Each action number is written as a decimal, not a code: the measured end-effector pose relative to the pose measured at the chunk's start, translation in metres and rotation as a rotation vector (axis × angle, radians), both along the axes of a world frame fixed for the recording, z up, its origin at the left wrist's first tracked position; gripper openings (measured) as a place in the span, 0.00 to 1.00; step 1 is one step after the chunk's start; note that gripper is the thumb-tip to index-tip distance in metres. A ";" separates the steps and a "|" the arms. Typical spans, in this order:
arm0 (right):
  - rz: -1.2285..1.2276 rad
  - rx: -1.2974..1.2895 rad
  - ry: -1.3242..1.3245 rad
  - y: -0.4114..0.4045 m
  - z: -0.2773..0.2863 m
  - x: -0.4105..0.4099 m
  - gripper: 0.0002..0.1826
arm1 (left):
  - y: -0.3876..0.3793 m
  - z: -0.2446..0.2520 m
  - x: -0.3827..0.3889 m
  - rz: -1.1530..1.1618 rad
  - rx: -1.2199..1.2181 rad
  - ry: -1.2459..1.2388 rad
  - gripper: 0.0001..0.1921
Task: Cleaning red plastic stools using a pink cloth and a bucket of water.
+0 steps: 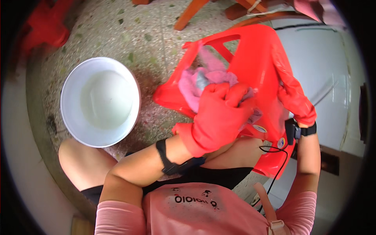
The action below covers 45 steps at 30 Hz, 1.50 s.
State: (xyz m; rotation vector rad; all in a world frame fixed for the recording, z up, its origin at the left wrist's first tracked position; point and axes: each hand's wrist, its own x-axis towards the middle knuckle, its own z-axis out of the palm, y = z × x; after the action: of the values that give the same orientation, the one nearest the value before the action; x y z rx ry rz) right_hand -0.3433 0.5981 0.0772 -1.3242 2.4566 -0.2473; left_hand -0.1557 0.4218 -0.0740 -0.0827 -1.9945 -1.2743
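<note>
My left hand (223, 114), in a red rubber glove, is closed on a bunched pink cloth (189, 85) with a grey patch. The cloth lies against a red plastic stool (258, 61), which is tipped on its side in front of me, its legs and openings towards the left. My right hand (296, 100), also in a red glove, grips the stool's far right edge; its fingertips are partly hidden against the red plastic. To the left of the stool, a white plastic basin (101, 102) holds some slightly cloudy water.
The speckled terrazzo floor (147, 38) looks wet between basin and stool. Wooden furniture legs (191, 14) stand at the top, another red plastic piece (47, 26) at the upper left. White tiled surface (320, 58) lies to the right. A black cable (282, 170) hangs by my right wrist.
</note>
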 end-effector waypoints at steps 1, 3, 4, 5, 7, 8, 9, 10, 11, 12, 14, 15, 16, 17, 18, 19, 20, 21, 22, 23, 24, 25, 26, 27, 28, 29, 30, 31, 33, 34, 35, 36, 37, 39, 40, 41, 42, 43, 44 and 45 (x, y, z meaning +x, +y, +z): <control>0.021 -0.001 -0.019 0.003 0.002 0.000 0.49 | -0.004 -0.009 -0.005 0.021 -0.001 -0.019 0.22; -0.107 0.036 -0.039 0.009 0.009 0.004 0.46 | -0.008 -0.039 -0.017 0.022 0.288 0.118 0.21; -0.093 0.032 -0.063 0.008 0.005 0.004 0.46 | -0.016 -0.062 -0.018 -0.003 0.401 0.056 0.17; -0.071 0.034 -0.010 0.005 0.005 0.005 0.44 | -0.017 -0.093 -0.018 0.078 0.467 -0.118 0.16; -0.057 0.039 0.040 0.012 0.001 0.003 0.42 | -0.025 -0.159 -0.015 0.065 0.664 -0.452 0.15; -0.048 0.037 0.057 0.017 0.000 0.002 0.43 | -0.033 -0.193 -0.014 -0.027 0.795 -0.606 0.16; -0.013 0.021 0.067 0.010 -0.003 0.000 0.44 | -0.031 -0.254 -0.008 0.063 0.855 -0.517 0.16; 0.005 0.015 0.061 0.003 -0.004 -0.002 0.44 | -0.031 -0.302 -0.002 0.148 0.911 -0.427 0.17; -0.022 0.031 0.036 0.008 -0.003 -0.003 0.44 | -0.034 -0.314 0.001 0.135 0.920 -0.430 0.17; -0.049 0.044 0.007 0.012 -0.003 -0.002 0.44 | -0.038 -0.320 0.007 0.175 0.812 -0.641 0.17; -0.029 0.023 0.021 0.013 -0.006 -0.006 0.43 | -0.031 -0.326 0.006 0.262 0.714 -0.799 0.17; -0.011 0.002 0.039 0.018 -0.007 -0.006 0.42 | -0.023 -0.310 0.004 0.247 0.716 -0.812 0.17; -0.023 0.012 0.045 0.022 -0.004 -0.007 0.42 | -0.018 -0.285 -0.004 0.196 0.782 -0.821 0.17; -0.010 0.005 0.075 0.026 -0.006 -0.009 0.41 | -0.017 -0.267 -0.011 0.153 0.838 -0.831 0.17; 0.006 0.000 0.103 0.029 -0.005 -0.011 0.40 | -0.013 -0.260 -0.013 0.182 0.756 -0.784 0.17; -0.008 0.006 0.107 0.036 -0.004 -0.014 0.40 | -0.009 -0.242 -0.016 0.166 0.756 -0.787 0.17; -0.004 0.027 0.123 0.043 -0.002 -0.018 0.39 | -0.010 -0.215 -0.016 0.186 0.651 -0.668 0.14; 0.007 0.046 0.141 0.046 -0.001 -0.020 0.38 | -0.011 -0.200 -0.013 0.211 0.549 -0.546 0.14; 0.000 0.046 0.141 0.048 -0.002 -0.020 0.38 | -0.014 -0.203 -0.013 0.134 0.590 -0.550 0.13; -0.036 0.064 0.097 0.050 -0.003 -0.021 0.38 | -0.013 -0.219 -0.011 0.127 0.588 -0.549 0.13; -0.056 0.072 0.060 0.045 0.000 -0.023 0.38 | -0.015 -0.242 -0.011 0.122 0.691 -0.583 0.13; -0.047 0.056 0.065 0.040 -0.004 -0.023 0.38 | -0.020 -0.258 -0.011 0.120 0.787 -0.620 0.12; -0.038 0.028 0.042 0.033 -0.008 -0.019 0.39 | -0.024 -0.261 -0.010 0.067 0.946 -0.674 0.13; -0.033 0.005 0.020 0.029 -0.009 -0.013 0.39 | -0.024 -0.249 -0.010 0.062 0.943 -0.670 0.13; -0.041 -0.001 0.018 0.027 -0.008 -0.011 0.39 | -0.026 -0.227 -0.011 0.089 0.955 -0.743 0.12; -0.042 0.002 0.027 0.028 -0.006 -0.009 0.39 | -0.025 -0.213 -0.011 0.116 0.966 -0.817 0.11; -0.043 0.001 0.031 0.026 -0.006 -0.008 0.39 | -0.026 -0.209 -0.009 0.034 0.963 -0.836 0.12; -0.036 0.000 0.041 0.025 -0.005 -0.007 0.39 | -0.023 -0.203 -0.009 0.028 0.958 -0.827 0.12; -0.026 -0.010 0.060 0.021 -0.004 -0.005 0.39 | -0.016 -0.186 -0.009 0.036 0.905 -0.717 0.12; -0.019 -0.009 0.074 0.019 -0.002 -0.004 0.39 | -0.014 -0.173 -0.011 0.037 0.895 -0.667 0.12; -0.015 -0.011 0.086 0.017 0.000 -0.002 0.39 | -0.011 -0.164 -0.012 0.015 0.895 -0.658 0.12; -0.009 -0.014 0.101 0.013 0.001 0.001 0.39 | -0.010 -0.156 -0.011 0.090 0.712 -0.608 0.11; -0.001 -0.018 0.118 0.010 -0.001 0.004 0.39 | -0.009 -0.150 -0.012 0.164 0.525 -0.552 0.10; 0.005 -0.014 0.167 0.008 -0.003 0.013 0.39 | 0.002 -0.130 -0.012 0.060 0.650 -0.567 0.11; 0.010 -0.011 0.198 0.005 -0.003 0.019 0.39 | 0.006 -0.115 -0.013 0.059 0.526 -0.397 0.13; 0.012 -0.009 0.228 0.003 -0.003 0.025 0.39 | 0.009 -0.103 -0.017 0.061 0.402 -0.227 0.14; 0.009 -0.006 0.251 0.002 -0.002 0.031 0.39 | 0.012 -0.093 -0.026 0.042 0.270 -0.110 0.15; 0.007 -0.006 0.262 0.003 -0.002 0.032 0.39 | 0.008 -0.085 -0.031 0.039 0.271 -0.099 0.15; -0.055 -0.034 0.227 0.006 -0.004 0.034 0.39 | 0.001 -0.076 -0.036 -0.116 0.298 -0.232 0.15; -0.123 -0.056 0.195 0.011 -0.004 0.036 0.39 | -0.007 -0.065 -0.041 -0.281 0.327 -0.363 0.15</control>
State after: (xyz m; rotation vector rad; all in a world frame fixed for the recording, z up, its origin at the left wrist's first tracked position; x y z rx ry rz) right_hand -0.3075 0.6086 0.0734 -1.2761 2.7175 -0.2279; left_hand -0.1971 0.4150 -0.1386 0.0315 -2.0928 -1.8940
